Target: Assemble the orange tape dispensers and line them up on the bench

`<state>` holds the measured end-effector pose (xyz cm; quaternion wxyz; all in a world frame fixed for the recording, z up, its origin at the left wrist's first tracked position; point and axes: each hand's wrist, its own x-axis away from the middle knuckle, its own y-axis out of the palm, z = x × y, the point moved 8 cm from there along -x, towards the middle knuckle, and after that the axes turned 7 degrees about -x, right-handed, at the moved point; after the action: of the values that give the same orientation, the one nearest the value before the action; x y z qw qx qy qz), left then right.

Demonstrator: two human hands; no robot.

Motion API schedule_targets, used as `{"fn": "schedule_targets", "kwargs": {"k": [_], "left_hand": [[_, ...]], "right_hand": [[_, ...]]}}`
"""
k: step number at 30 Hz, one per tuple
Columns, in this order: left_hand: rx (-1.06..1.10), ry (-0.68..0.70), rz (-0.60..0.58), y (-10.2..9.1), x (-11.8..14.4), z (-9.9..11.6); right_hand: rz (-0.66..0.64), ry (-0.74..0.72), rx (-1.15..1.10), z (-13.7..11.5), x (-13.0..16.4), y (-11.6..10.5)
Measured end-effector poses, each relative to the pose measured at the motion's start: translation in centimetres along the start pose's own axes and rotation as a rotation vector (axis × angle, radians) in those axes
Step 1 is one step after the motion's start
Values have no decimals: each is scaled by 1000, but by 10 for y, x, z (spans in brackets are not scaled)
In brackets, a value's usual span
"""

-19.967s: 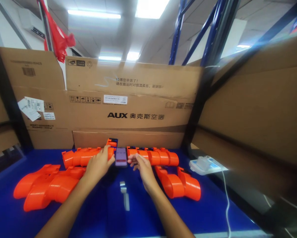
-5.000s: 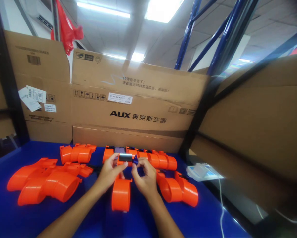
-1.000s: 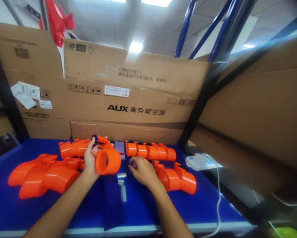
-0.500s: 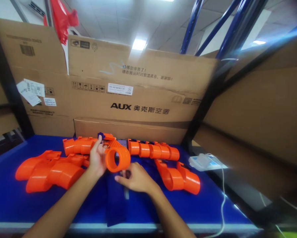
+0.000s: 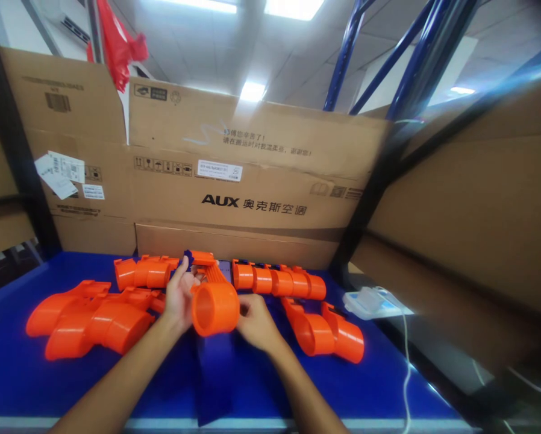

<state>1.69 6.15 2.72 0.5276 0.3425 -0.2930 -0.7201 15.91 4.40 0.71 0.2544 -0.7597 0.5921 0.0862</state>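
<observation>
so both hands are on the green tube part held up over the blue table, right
Not quite: the tube part is orange, not green. The head view shows the left hand and the right hand both on it, held up over the blue table.

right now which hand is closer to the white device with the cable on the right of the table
Right. The right hand is at the held orange tube, on the side toward the white device; the left hand grips the tube's far side.
</observation>
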Motion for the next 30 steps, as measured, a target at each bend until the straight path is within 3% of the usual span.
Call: {"fn": "schedule_targets", "kwargs": {"k": [6,9,11,14,21,26,30], "left_hand": [[-104,-175,-79,2,9,-30],[-187,-284,-116,6,16,-51],[-229,-259,-120,7,17,-54],[-259,-185,-101,9,15,-51],[-225,-131,-39,5,8,-41],[-245,-60,-17,2,5,-35],[-287,-37,-7,1,6,-36]], "right_hand": [[443,-15,-105,1,-2,-58],[546,-44,-132,-2,1,-70],[576,-64,-147,-5,2,-72],[556,-77,-226,-9,2,-67],[237,127,-538,-2,-3,-29],[236,209,-639,7,0,-19],[272,125,-548,1,-2,-31]]}}
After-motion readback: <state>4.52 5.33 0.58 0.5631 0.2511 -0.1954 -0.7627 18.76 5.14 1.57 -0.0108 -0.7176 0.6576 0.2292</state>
